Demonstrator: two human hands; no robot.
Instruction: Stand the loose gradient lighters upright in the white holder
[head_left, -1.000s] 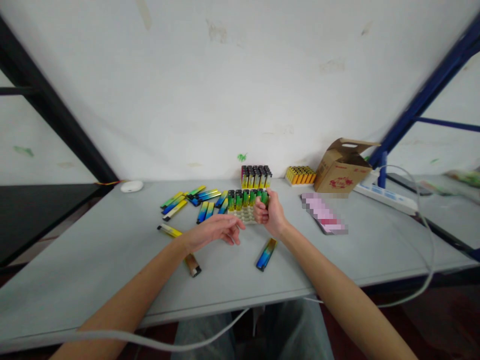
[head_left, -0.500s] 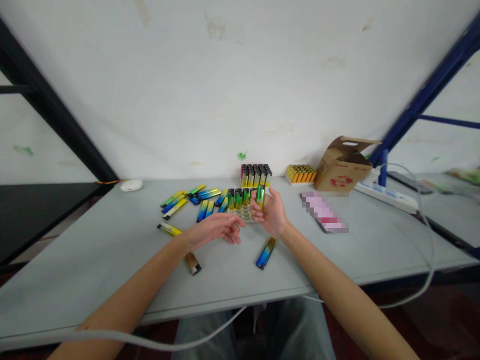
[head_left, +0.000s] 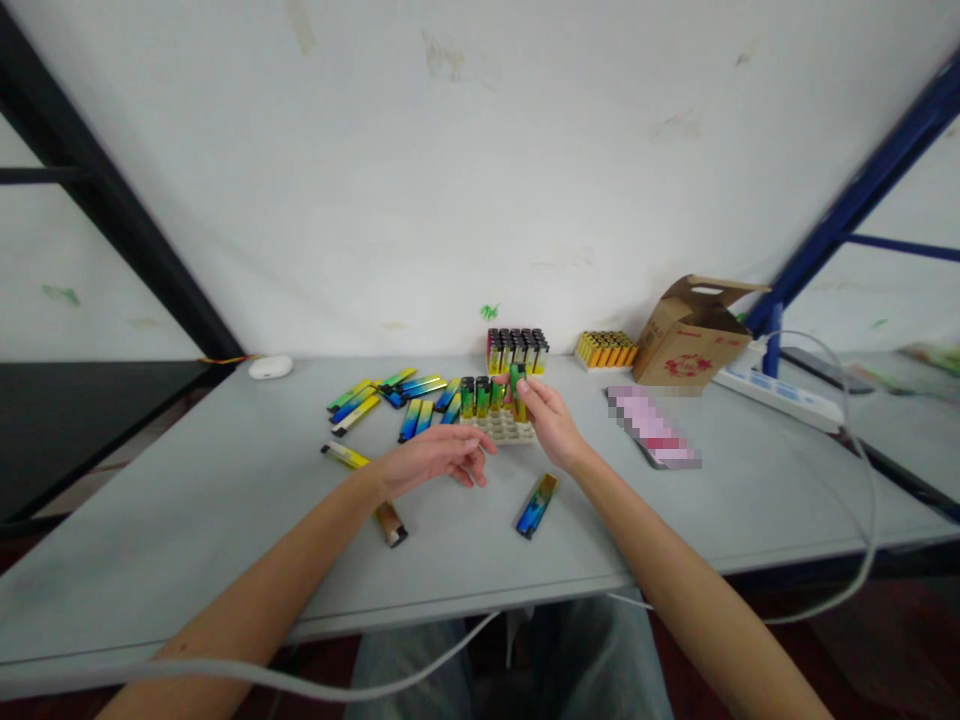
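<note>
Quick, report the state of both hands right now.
Left hand: open, holding nothing.
Right hand: closed on a green lighter at the tray.

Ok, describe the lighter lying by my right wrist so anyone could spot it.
On the grey table, find the cream tray of upright lighters. Nearer the front edge, by the right hand, one lighter lies flat and alone. It fades blue to yellow, unlike the brown lighter to its left.
</note>
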